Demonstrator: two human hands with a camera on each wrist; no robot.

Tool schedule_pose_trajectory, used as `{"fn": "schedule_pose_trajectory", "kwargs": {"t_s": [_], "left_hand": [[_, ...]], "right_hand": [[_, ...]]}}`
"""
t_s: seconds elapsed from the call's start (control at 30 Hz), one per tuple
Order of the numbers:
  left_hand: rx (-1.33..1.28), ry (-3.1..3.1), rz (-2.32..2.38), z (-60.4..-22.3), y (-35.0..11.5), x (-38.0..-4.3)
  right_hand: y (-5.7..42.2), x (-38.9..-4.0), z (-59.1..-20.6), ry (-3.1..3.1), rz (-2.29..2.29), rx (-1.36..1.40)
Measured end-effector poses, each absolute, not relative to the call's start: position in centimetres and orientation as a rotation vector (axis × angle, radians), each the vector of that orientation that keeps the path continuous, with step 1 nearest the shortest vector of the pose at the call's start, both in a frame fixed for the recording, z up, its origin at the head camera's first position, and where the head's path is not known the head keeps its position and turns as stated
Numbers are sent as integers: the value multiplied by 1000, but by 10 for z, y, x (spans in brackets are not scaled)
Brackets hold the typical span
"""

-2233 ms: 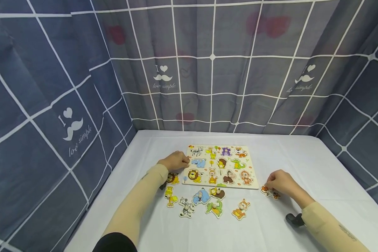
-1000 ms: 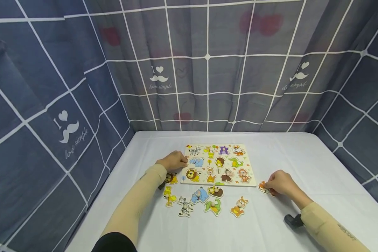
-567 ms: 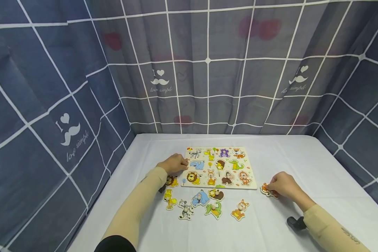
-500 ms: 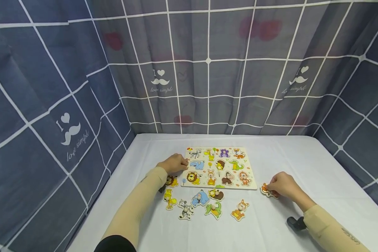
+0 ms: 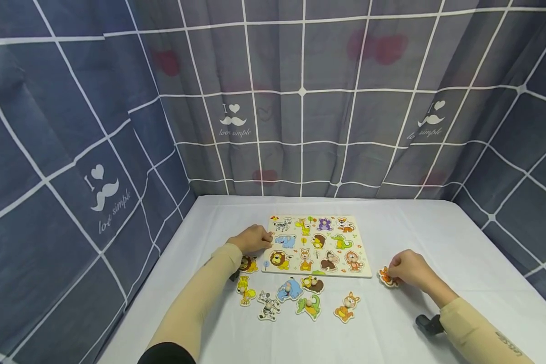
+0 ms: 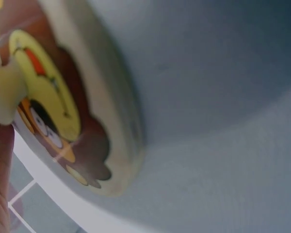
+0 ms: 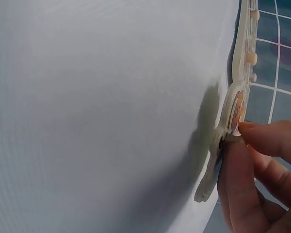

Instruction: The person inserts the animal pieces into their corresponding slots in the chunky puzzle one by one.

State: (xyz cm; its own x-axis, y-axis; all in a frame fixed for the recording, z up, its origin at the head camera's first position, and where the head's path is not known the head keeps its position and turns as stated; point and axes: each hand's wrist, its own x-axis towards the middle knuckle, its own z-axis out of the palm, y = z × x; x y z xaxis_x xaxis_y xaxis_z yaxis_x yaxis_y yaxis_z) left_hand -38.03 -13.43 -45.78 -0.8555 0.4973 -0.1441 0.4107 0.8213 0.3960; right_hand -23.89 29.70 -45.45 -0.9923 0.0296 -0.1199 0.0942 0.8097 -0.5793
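Note:
At the left edge of the wooden animal puzzle board, my left hand grips the rim with bent fingers. The lion piece lies below that hand, partly behind the sleeve; its face and knob loom large in the left wrist view. To the right of the board, my right hand pinches an orange animal puzzle piece between thumb and fingertips. In the right wrist view this piece is tilted close over the white cloth, casting a shadow, and the fingers hide part of it.
In front of the board lie the giraffe, zebra, elephant, hedgehog, crocodile and kangaroo pieces. A checked curtain surrounds the white-covered table.
The orange piece has turned in my right hand's fingers and sits more compactly under the fingertips. My left hand stays at the board's edge. The head view has shifted slightly.

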Motion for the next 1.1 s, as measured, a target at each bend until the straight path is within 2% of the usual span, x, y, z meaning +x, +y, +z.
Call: {"fn": "schedule_pose_trajectory", "kwargs": {"t_s": [0.57, 1.1], "left_hand": [[697, 2762, 526, -459, -137, -380], [696, 2761, 539, -459, -138, -380]], "right_hand": [[297, -247, -449, 2935, -869, -28], [293, -258, -447, 2908, -916, -9]]}}
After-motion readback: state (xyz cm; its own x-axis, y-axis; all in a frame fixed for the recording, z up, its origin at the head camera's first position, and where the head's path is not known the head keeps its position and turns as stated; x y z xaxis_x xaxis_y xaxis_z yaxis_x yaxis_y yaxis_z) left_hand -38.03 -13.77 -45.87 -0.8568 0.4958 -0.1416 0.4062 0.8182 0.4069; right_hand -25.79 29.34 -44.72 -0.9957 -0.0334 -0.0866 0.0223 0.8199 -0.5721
